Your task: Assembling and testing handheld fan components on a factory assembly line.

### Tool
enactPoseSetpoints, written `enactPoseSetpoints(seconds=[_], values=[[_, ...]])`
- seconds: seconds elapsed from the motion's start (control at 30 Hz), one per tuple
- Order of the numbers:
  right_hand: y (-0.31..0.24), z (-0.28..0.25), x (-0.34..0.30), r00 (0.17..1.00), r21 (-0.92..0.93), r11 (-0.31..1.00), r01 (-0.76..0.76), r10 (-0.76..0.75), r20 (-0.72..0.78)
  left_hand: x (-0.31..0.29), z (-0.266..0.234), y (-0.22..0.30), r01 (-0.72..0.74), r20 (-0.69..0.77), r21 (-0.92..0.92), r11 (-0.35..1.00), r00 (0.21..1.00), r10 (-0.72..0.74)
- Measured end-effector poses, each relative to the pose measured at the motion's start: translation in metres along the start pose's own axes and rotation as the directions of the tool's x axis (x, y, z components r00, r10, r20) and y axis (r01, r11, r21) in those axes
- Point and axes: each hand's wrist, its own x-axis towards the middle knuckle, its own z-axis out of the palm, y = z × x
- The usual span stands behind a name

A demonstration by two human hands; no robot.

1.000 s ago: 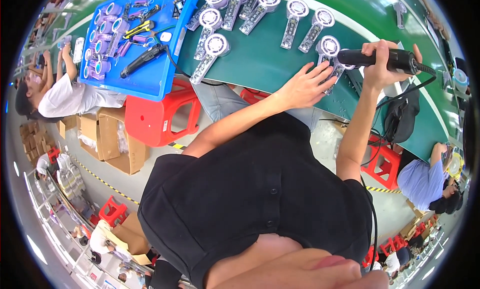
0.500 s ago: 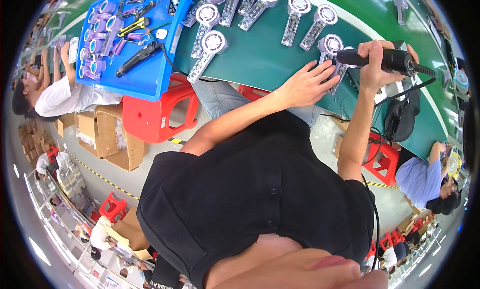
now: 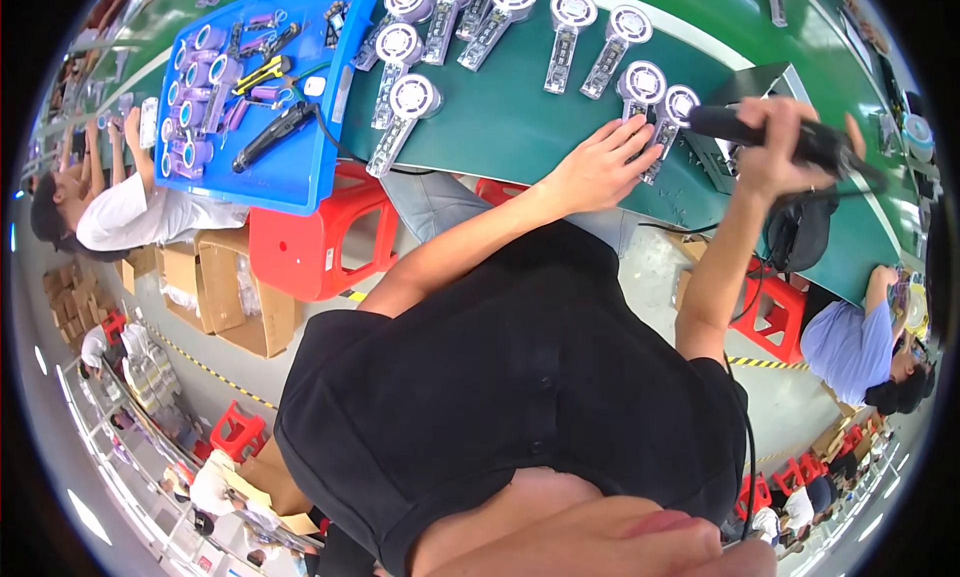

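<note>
My right hand [image 3: 780, 142] is wrapped round a black electric screwdriver [image 3: 728, 125], held level above the table with its front end toward the left. Motion blurs this hand somewhat. My left hand [image 3: 605, 162] lies with fingers stretched over the clear handle of a handheld fan [image 3: 641, 83]. Beside it, close to the fingertips, is a second fan [image 3: 681, 107] with a white round head. Another fan [image 3: 412, 97] lies to the left of my left hand, and several more [image 3: 573, 12] rest along the far side of the green table [image 3: 500, 127].
A blue tray [image 3: 325, 177] at the left holds purple fan parts and a black corded tool [image 3: 275, 135]. At the right stand a grey metal box [image 3: 715, 162] and a black bag [image 3: 803, 227]. Red stools [image 3: 290, 252] stand below the table. Co-workers sit at both sides.
My right hand has moved slightly right with the screwdriver, whose front end has come away from the fans. My left hand stays on the fan. The whole view has shifted a little.
</note>
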Motion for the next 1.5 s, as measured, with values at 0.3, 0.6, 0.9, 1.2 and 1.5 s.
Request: enactPoseSetpoints(seconds=[0.3, 0.6, 0.9, 1.2, 1.5], values=[[-0.028, -0.068, 0.036, 0.996, -0.296, 0.955, -0.014, -0.014, -0.09, -0.001, 0.0, 0.003, 0.006, -0.008, 0.005, 1.0, 1.0, -0.006], [-0.01, -0.075, 0.035, 0.977, -0.184, 0.968, -0.17, 0.142, -0.157, -0.002, -0.001, 0.002, 0.022, -0.009, -0.01, 1.0, 1.0, -0.022], [-0.039, -0.065, 0.032, 0.986, -0.18, 0.984, -0.012, -0.018, -0.164, -0.002, -0.002, 0.002, 0.005, -0.012, -0.008, 1.0, 1.0, -0.005], [-0.015, -0.076, 0.042, 0.994, -0.234, 0.969, -0.083, 0.065, -0.083, -0.002, 0.0, 0.0, 0.001, -0.016, -0.02, 1.0, 1.0, -0.001], [0.0, -0.074, 0.036, 0.958, -0.111, 0.953, -0.282, 0.272, -0.094, -0.003, -0.001, 0.0, -0.002, -0.025, -0.01, 1.0, 1.0, 0.002]])
